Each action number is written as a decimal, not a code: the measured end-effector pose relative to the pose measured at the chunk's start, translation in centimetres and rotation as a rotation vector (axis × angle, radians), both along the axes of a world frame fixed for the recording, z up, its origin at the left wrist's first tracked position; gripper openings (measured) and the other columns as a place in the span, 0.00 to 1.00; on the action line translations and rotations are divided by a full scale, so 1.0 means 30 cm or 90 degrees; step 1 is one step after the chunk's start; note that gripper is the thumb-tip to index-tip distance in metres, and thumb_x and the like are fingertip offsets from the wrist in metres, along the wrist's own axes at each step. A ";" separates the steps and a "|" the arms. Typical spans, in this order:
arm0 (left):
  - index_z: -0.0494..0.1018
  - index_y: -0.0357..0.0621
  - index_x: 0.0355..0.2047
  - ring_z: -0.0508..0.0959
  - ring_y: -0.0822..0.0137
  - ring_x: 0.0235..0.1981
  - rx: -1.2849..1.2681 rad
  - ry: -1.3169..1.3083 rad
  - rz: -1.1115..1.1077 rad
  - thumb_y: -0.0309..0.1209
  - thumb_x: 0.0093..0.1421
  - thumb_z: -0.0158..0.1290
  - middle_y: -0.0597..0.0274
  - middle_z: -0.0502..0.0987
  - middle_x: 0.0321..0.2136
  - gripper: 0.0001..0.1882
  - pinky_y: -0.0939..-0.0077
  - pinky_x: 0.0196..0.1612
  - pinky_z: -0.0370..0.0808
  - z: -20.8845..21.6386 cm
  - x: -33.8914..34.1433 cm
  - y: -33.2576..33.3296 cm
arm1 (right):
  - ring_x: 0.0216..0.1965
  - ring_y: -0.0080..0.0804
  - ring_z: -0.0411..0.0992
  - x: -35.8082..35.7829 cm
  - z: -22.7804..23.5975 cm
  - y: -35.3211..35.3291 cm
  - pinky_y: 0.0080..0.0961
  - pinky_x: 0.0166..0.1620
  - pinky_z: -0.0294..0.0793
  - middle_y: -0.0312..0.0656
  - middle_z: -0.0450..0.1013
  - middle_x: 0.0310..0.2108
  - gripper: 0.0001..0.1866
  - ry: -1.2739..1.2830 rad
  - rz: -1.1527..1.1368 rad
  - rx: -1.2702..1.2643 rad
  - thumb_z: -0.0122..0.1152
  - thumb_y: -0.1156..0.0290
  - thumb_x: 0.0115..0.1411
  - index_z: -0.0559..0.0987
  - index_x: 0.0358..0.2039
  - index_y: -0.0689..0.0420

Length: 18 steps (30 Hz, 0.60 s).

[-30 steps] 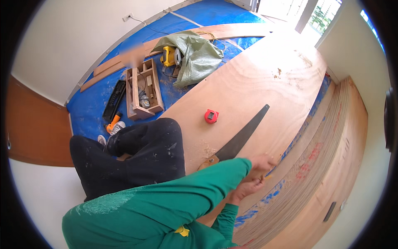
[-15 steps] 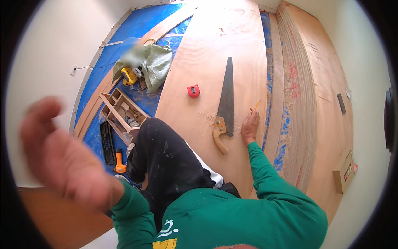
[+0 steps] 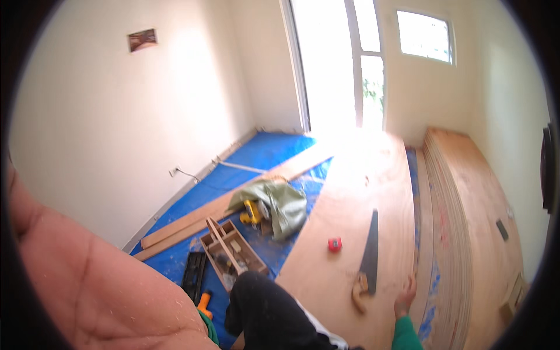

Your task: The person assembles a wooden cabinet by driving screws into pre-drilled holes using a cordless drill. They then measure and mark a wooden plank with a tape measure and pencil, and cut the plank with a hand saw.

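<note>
My left hand (image 3: 99, 280) is raised close at the lower left, its palm flat and filling that corner; most of its fingers run out of view. My right hand (image 3: 405, 297) lies at the right edge of a long plywood sheet (image 3: 326, 286), fingers bent around a thin yellow pencil that barely shows now. Left of that hand, a handsaw (image 3: 370, 251) with a wooden handle rests on the sheet, blade pointing away. Farther left on the wood sits a red tape measure (image 3: 334, 244). My dark-trousered knee (image 3: 262, 309) is bent at the sheet's near left.
A wooden tool tote (image 3: 249, 255), a yellow power tool (image 3: 252, 213), a pale green sack (image 3: 283, 204), a black case (image 3: 193, 277) and an orange-handled tool (image 3: 204, 304) lie on blue sheeting (image 3: 274, 146). Stacked boards (image 3: 452, 233) line the right wall. A bright glass door (image 3: 326, 70) stands ahead.
The view has tilted up, bringing in the door, window and far walls. My left hand has come much closer to the camera. My right hand stays at the plywood's edge.
</note>
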<state>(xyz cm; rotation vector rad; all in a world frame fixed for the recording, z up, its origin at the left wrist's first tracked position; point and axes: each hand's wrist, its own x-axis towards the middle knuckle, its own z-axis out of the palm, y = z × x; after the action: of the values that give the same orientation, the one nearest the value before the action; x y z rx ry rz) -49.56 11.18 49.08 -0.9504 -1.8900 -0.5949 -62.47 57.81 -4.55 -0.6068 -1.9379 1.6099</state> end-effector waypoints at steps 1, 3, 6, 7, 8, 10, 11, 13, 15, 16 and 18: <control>0.80 0.40 0.63 0.80 0.54 0.62 0.017 0.017 0.002 0.55 0.73 0.63 0.52 0.83 0.57 0.32 0.57 0.68 0.73 -0.009 -0.003 -0.022 | 0.68 0.40 0.74 0.044 0.024 0.009 0.35 0.72 0.70 0.47 0.78 0.65 0.21 0.183 0.100 0.035 0.44 0.76 0.80 0.76 0.68 0.64; 0.80 0.41 0.63 0.80 0.55 0.63 0.016 0.002 0.015 0.55 0.73 0.63 0.53 0.83 0.58 0.32 0.58 0.69 0.73 -0.040 0.024 -0.043 | 0.63 0.39 0.75 0.133 0.076 -0.013 0.34 0.69 0.71 0.47 0.78 0.63 0.20 0.062 0.072 0.068 0.44 0.75 0.82 0.76 0.67 0.64; 0.79 0.42 0.65 0.79 0.55 0.64 -0.016 0.006 0.024 0.54 0.74 0.63 0.54 0.83 0.59 0.31 0.58 0.70 0.73 -0.081 0.078 -0.077 | 0.51 0.35 0.75 0.188 0.179 -0.103 0.32 0.59 0.75 0.46 0.79 0.52 0.18 -0.008 0.069 0.084 0.42 0.73 0.86 0.77 0.65 0.64; 0.79 0.43 0.65 0.79 0.56 0.64 -0.019 0.009 0.028 0.54 0.74 0.63 0.54 0.83 0.59 0.31 0.58 0.70 0.72 -0.087 0.091 -0.099 | 0.49 0.34 0.74 0.243 0.209 -0.134 0.32 0.57 0.75 0.44 0.78 0.51 0.17 -0.007 0.107 0.163 0.43 0.74 0.85 0.77 0.65 0.64; 0.79 0.43 0.65 0.79 0.56 0.64 -0.017 0.026 0.042 0.54 0.74 0.63 0.54 0.83 0.59 0.31 0.58 0.70 0.72 -0.091 0.117 -0.119 | 0.47 0.33 0.73 0.189 0.246 -0.184 0.32 0.56 0.75 0.43 0.77 0.49 0.17 0.024 0.126 0.211 0.44 0.75 0.85 0.77 0.65 0.64; 0.79 0.44 0.66 0.79 0.56 0.65 -0.027 0.046 0.069 0.53 0.74 0.63 0.55 0.82 0.60 0.31 0.59 0.71 0.72 -0.082 0.143 -0.165 | 0.46 0.33 0.73 0.119 0.327 -0.303 0.32 0.55 0.75 0.41 0.76 0.47 0.16 0.062 0.284 0.248 0.45 0.76 0.84 0.78 0.63 0.64; 0.79 0.45 0.67 0.79 0.56 0.65 -0.038 0.053 0.086 0.53 0.74 0.62 0.55 0.82 0.60 0.31 0.59 0.71 0.72 -0.071 0.165 -0.174 | 0.45 0.33 0.73 0.132 0.356 -0.376 0.32 0.54 0.75 0.40 0.76 0.46 0.15 0.038 0.345 0.252 0.46 0.77 0.84 0.78 0.63 0.63; 0.78 0.46 0.67 0.78 0.57 0.66 -0.032 0.067 0.139 0.53 0.75 0.62 0.55 0.82 0.61 0.31 0.59 0.72 0.71 -0.047 0.200 -0.231 | 0.44 0.37 0.72 0.087 0.408 -0.560 0.33 0.53 0.75 0.44 0.73 0.41 0.16 0.199 0.483 0.385 0.50 0.86 0.77 0.80 0.58 0.62; 0.78 0.46 0.68 0.78 0.57 0.67 -0.032 0.067 0.221 0.53 0.75 0.62 0.56 0.82 0.62 0.31 0.59 0.72 0.71 -0.011 0.249 -0.338 | 0.44 0.43 0.75 0.060 0.444 -0.750 0.35 0.52 0.76 0.47 0.75 0.41 0.18 0.156 0.616 0.372 0.55 0.86 0.73 0.80 0.59 0.61; 0.78 0.47 0.69 0.78 0.57 0.67 -0.042 0.086 0.269 0.52 0.75 0.62 0.56 0.82 0.62 0.30 0.60 0.72 0.71 0.006 0.274 -0.409 | 0.47 0.47 0.77 0.036 0.445 -0.861 0.37 0.53 0.77 0.48 0.76 0.43 0.16 0.134 0.673 0.313 0.54 0.85 0.75 0.80 0.59 0.61; 0.78 0.48 0.69 0.78 0.58 0.68 -0.056 0.096 0.391 0.52 0.76 0.62 0.57 0.82 0.63 0.30 0.60 0.73 0.71 0.031 0.316 -0.609 | 0.53 0.53 0.78 -0.027 0.404 -1.072 0.46 0.59 0.77 0.51 0.79 0.47 0.14 0.151 0.679 0.366 0.56 0.80 0.76 0.81 0.59 0.59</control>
<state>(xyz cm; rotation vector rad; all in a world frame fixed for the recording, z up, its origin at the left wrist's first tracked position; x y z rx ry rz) -40.06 -7.08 50.01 -0.4073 -1.9462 -0.0708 -63.29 25.67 7.57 0.9534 -2.5092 1.3735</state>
